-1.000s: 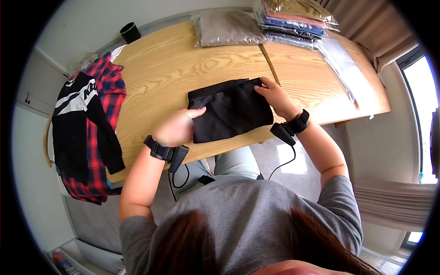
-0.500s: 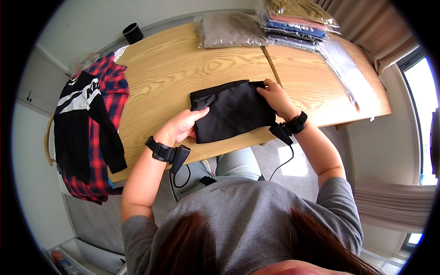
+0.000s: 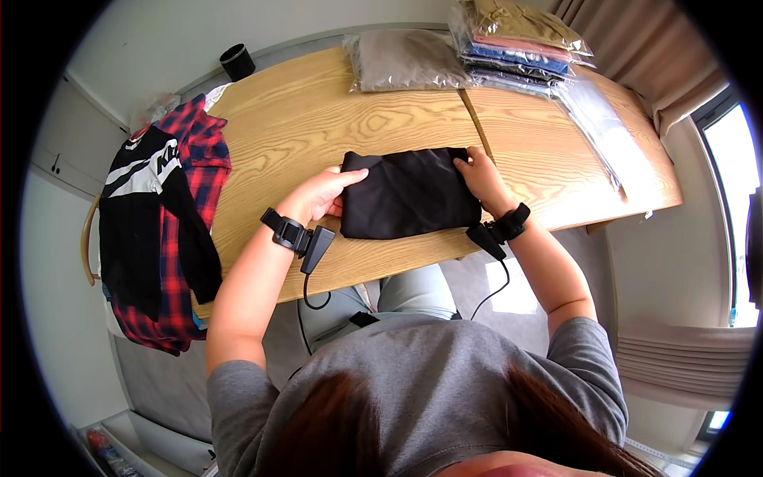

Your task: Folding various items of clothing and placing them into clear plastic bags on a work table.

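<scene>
A black garment [image 3: 409, 195], folded into a flat rectangle, lies near the front edge of the wooden table [image 3: 294, 119]. Its exact kind does not show. My left hand [image 3: 327, 191] grips the left side, thumb on top and fingers partly hidden beneath the cloth. At the upper right corner my right hand [image 3: 481, 176] pinches the edge, thumb on top, with its other fingers at the far side. Both wrists wear black straps with a small cabled device.
A black printed long-sleeved top [image 3: 151, 215] and a red plaid shirt [image 3: 211, 151] hang over something at the left. Along the back are a bagged taupe garment [image 3: 409, 60] and a stack of bagged folded clothes [image 3: 520, 48]. Clear plastic bags [image 3: 600, 135] lie at the right.
The garment's top layer now reaches the far edge and lies evenly, where an uneven upper strip showed before. My left hand has moved slightly up along the left side.
</scene>
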The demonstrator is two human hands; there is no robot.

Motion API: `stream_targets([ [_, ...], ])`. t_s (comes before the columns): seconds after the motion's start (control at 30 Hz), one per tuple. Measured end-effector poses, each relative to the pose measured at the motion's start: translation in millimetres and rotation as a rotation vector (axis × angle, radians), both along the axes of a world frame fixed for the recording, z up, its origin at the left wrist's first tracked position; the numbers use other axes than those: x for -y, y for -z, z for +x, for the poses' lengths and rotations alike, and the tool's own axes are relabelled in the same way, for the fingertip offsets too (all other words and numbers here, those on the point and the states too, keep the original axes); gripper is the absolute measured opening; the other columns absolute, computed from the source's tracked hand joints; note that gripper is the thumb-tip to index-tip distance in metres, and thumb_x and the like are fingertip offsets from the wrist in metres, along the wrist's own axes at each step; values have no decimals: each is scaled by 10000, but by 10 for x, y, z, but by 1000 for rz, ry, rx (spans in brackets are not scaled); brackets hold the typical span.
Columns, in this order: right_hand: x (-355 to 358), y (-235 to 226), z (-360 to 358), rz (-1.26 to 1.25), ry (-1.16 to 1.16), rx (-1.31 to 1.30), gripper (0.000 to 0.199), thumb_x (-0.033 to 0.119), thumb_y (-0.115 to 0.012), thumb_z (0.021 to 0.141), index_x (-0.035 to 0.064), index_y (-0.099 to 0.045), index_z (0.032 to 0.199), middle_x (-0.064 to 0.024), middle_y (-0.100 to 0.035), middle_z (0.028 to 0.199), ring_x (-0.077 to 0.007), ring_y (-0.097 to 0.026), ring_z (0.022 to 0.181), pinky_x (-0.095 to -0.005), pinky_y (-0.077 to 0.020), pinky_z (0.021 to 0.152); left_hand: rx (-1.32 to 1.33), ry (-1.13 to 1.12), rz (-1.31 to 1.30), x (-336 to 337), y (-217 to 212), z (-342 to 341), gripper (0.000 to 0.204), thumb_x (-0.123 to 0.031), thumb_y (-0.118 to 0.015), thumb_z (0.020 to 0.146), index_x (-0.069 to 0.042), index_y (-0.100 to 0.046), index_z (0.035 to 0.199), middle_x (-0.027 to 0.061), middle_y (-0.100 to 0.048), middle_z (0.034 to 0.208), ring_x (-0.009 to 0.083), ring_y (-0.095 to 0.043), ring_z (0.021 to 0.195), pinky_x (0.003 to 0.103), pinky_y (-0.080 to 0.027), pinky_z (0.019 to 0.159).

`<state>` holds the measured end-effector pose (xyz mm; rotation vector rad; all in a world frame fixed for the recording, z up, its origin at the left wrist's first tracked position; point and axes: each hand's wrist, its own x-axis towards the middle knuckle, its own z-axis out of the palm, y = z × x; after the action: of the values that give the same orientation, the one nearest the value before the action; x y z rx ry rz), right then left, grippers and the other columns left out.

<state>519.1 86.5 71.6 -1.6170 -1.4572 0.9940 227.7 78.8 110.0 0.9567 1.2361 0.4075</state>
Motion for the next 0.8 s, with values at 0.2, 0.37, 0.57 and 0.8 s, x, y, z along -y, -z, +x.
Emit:
stream_targets([
  [0.2, 7, -19, 13, -83, 0, -113, 311, 164, -592, 879, -64, -536, 1082, -180, -639, 912, -206, -610, 811, -321, -484, 691, 52, -207, 83, -42, 115, -25, 346, -326, -573, 909, -43, -536, 1105, 70, -633, 1011, 176, -627, 867, 333, -528, 715],
  [0.37, 305, -274, -138, 642, 81, 278, 330, 184, -641, 835, 0, -551, 1093, -180, -600, 1060, -308, -581, 931, -372, -458, 826, -17, -233, 79, -18, 71, 31, 355, -329, -567, 910, -33, -537, 1103, 74, -635, 1007, 181, -627, 871, 329, -524, 713],
  [0.57, 921, -484, -377, 686, -532, 875, 533, 370, -686, 746, 202, -549, 1233, -98, -436, 1353, -284, -315, 1323, -568, -210, 1070, 0, -207, 104, -28, 127, 9, 334, -308, -544, 922, -28, -533, 1104, 88, -637, 1013, 187, -629, 879, 342, -531, 707],
  [0.8, 513, -315, -66, 406, -644, 686, 636, 436, -704, 723, 246, -507, 1297, -130, -369, 1415, -389, -308, 1312, -523, -309, 1049, 52, -174, 89, -92, 107, 27, 340, -315, -547, 922, -34, -529, 1111, 86, -641, 1014, 191, -638, 860, 343, -535, 706],
])
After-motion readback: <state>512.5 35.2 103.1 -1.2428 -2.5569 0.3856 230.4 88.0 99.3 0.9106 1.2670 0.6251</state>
